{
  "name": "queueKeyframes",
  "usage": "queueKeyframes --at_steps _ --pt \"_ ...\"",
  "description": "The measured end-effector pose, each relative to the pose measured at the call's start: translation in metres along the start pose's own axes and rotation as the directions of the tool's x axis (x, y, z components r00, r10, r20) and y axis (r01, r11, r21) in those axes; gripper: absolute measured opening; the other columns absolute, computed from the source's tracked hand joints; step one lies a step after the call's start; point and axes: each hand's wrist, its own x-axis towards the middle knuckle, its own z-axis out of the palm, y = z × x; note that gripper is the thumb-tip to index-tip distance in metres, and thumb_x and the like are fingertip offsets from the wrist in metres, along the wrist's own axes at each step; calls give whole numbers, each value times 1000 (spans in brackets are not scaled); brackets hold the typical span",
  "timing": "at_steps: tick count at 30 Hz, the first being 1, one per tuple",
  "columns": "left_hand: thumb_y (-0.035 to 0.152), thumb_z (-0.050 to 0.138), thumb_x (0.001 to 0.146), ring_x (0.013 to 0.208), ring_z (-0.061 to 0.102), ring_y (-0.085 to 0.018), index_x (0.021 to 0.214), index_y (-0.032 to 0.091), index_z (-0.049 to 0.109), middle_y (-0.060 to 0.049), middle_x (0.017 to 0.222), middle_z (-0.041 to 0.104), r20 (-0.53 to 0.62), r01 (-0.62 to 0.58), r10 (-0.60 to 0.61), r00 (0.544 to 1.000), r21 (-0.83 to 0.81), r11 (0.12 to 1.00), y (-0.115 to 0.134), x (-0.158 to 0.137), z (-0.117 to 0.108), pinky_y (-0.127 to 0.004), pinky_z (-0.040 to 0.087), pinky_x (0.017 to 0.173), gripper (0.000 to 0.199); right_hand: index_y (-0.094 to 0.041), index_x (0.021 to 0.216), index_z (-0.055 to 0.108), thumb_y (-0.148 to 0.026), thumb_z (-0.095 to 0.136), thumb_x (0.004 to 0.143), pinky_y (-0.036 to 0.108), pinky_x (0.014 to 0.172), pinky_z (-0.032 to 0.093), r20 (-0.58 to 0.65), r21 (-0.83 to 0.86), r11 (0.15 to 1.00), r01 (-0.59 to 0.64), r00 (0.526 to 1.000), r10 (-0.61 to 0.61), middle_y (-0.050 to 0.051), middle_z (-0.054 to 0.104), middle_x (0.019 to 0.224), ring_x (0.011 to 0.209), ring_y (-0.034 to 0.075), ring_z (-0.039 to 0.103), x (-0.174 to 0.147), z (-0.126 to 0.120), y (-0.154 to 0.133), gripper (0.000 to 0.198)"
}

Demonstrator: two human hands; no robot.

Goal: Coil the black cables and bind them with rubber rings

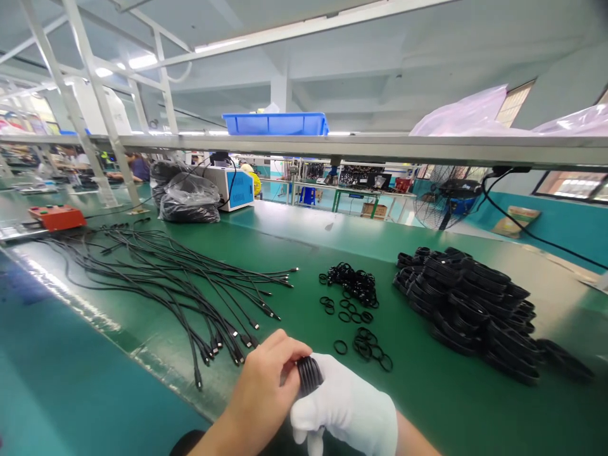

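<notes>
A coiled black cable (310, 375) sits between my two hands at the front edge of the green bench. My bare left hand (266, 383) is closed on the coil's left side, thumb and fingers against it. My right hand (349, 400), in a white glove, wraps round the right side of the same coil. Just beyond them lie loose black rubber rings (373, 348) and a heap of such rings (354, 282). Straight black cables with metal plugs (190, 272) spread out on the left. Wound cable bundles (468, 304) are piled at the right.
The green bench top (285, 234) runs across under a raised shelf (380, 147) bearing a blue tray (275, 124). Toward the back left stand a plastic bag with dark contents (190, 197), a white-and-blue machine (237, 189) and an orange control box (57, 217). Metal posts (95, 107) rise at left.
</notes>
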Motion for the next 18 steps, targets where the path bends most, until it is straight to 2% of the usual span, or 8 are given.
queueKeyframes --at_steps 6,9,11,15,18 --pt "0 44 73 62 55 -12 80 20 65 1 69 54 -29 -59 59 998 3 998 -7 1 7 -21 43 57 29 -12 60 57 -13 64 51 14 35 39 -18 2 1000 30 999 -30 -3 55 48 38 7 50 -5 -3 -3 11" --pt "2 43 75 63 55 -12 83 20 65 1 68 54 -65 -123 122 990 -10 992 -10 0 14 -22 42 57 29 -12 54 54 -13 62 51 13 34 37 -54 -9 1000 29 998 -29 -2 54 46 36 7 49 -6 -5 -3 9" --pt "3 44 75 66 56 -13 83 20 65 0 70 56 -45 -126 125 991 -30 992 -9 1 15 -23 43 60 29 -12 55 56 -15 62 52 15 34 39 -50 0 1000 3 999 -3 -2 54 46 35 7 49 -5 -6 -1 8" --pt "7 51 74 74 57 -14 89 20 66 -1 81 60 126 5 19 992 -188 982 -10 12 2 -25 45 71 25 -12 60 55 -17 62 54 18 34 42 -13 64 998 -11 1000 12 -1 54 45 35 8 49 -1 -9 3 11" --pt "17 53 77 82 58 -16 97 20 64 -2 91 63 203 162 -104 974 -295 942 -22 29 -16 -27 45 76 23 -13 75 54 -14 65 52 18 32 39 -89 146 989 16 996 -3 -2 55 47 35 10 48 -3 -15 -3 25"
